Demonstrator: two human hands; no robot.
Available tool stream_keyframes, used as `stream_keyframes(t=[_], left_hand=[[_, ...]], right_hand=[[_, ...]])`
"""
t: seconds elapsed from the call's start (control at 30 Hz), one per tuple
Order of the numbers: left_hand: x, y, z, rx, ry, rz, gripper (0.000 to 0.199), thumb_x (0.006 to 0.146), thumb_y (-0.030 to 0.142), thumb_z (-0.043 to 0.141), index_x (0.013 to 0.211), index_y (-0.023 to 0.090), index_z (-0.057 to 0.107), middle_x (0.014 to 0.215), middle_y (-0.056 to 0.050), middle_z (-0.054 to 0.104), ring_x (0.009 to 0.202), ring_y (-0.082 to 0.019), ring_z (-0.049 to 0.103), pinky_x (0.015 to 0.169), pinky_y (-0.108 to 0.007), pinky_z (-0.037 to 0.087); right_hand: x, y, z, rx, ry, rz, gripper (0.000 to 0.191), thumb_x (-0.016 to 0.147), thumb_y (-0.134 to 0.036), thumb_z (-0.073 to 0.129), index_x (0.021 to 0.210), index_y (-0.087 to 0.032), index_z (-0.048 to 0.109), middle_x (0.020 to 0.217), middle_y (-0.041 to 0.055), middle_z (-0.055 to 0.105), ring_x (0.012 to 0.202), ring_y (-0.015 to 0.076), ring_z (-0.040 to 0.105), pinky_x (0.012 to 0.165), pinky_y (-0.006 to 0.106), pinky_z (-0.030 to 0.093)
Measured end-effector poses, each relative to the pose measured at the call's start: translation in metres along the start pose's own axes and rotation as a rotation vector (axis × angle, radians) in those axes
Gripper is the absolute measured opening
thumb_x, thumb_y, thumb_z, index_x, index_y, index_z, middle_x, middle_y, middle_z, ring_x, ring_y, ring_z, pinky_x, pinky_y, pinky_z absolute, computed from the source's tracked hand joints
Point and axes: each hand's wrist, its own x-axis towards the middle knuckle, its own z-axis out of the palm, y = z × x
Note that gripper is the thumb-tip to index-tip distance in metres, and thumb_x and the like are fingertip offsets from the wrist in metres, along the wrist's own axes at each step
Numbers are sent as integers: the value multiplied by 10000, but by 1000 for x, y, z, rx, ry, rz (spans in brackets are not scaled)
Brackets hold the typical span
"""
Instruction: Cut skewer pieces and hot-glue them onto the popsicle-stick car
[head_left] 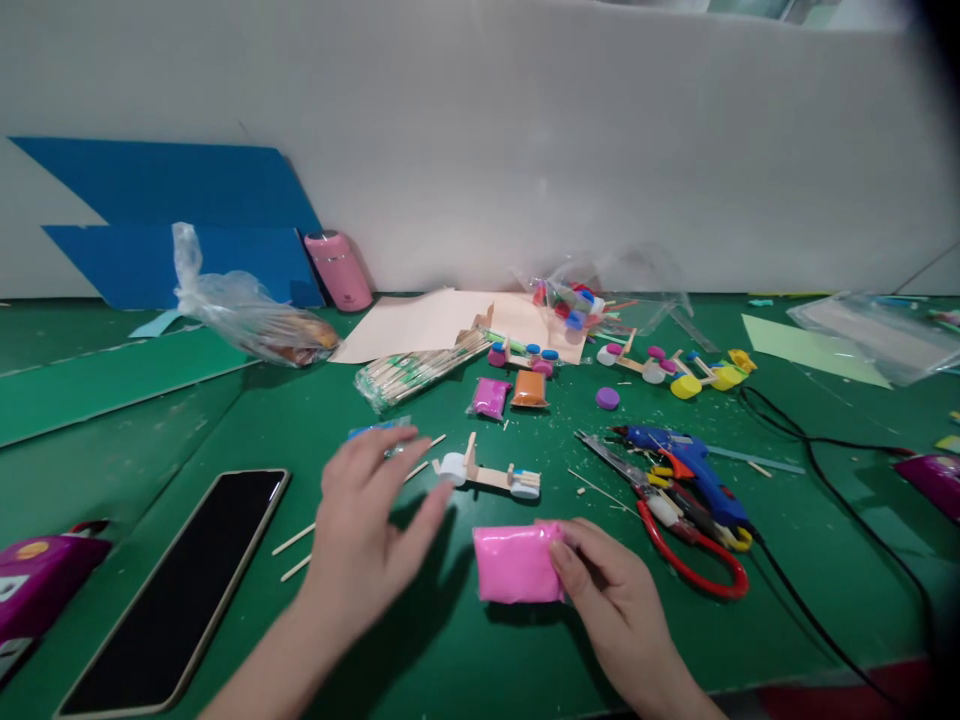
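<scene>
Between the thumb and fingers of my right hand (619, 590) is a pink packet of modelling clay (517, 565), gripped at its right edge. My left hand (379, 510) hovers over the table, fingers apart and holding nothing. Just beyond both hands sits a small wooden-stick vehicle (487, 475) with white round wheels. Thin wooden sticks (296, 567) lie beside and partly behind my left hand. A blue packet (382, 427) is partly hidden by its fingers. Farther back, a purple packet (491, 398) and an orange packet (530, 389) lie side by side.
Red-handled scissors (694, 560) and a blue glue gun (697, 465) with a black cord lie at right. A phone (180, 590) rests at left. Behind are bundled sticks (424, 370), small finished vehicles (637, 362), a plastic bag (240, 310) and a pink bottle (339, 270).
</scene>
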Motion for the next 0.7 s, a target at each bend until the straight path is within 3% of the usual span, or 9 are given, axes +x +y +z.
stream_keyframes(t=[0.03,0.13,0.2,0.27,0.37,0.47,0.6,0.7], left_hand=[[-9,14,-3,-125,-35,-13,316,725,313,552,1022,204,547,1088,-94,540,1046,-245,471,892,-379,358],[-32,47,-1,-478,-333,-184,437,671,336,611,1076,199,521,1039,-81,571,914,-224,537,777,-324,432],[-41,59,6,-741,-609,-369,278,689,351,590,889,158,596,776,-40,605,679,-166,546,606,-251,438],[-46,64,13,-929,-713,-506,259,698,386,570,671,129,585,574,10,503,530,-110,442,493,-205,362],[-49,65,17,-1084,-678,-618,291,705,399,559,622,120,548,546,37,414,505,-81,346,468,-189,292],[-51,66,17,-1113,-638,-670,276,729,385,544,653,120,546,570,35,416,522,-81,341,484,-188,284],[-54,67,18,-1072,-586,-695,265,743,375,541,668,122,552,585,30,431,537,-88,354,496,-192,294],[-55,68,19,-1083,-547,-694,243,748,367,539,712,128,563,622,19,470,574,-100,384,527,-194,325]], right_hand=[[0,-1,0,1,1,2,193,846,-281,451,809,-183,613,693,6,524,617,128,479,540,205,364],[-1,-4,0,12,-17,6,165,791,-297,538,732,-167,620,645,-1,542,581,118,484,526,198,362],[-1,-7,0,21,-28,22,195,766,-307,568,645,-157,602,580,-16,515,539,103,459,501,192,347],[1,-8,-1,62,-43,64,263,774,-325,551,578,-150,567,524,-31,469,499,88,418,462,183,321],[5,-7,-6,197,-83,196,299,807,-343,502,594,-146,572,508,-37,463,473,74,395,433,170,305],[6,-5,-12,308,-81,260,251,834,-351,468,748,-168,616,602,-14,560,526,84,468,498,176,375],[0,-5,-17,75,-66,-3,145,782,-269,564,910,-219,609,841,14,586,679,107,521,621,200,416],[-4,-7,-16,-123,-85,-126,69,769,-200,573,814,-196,625,766,7,571,660,106,515,605,194,401]])
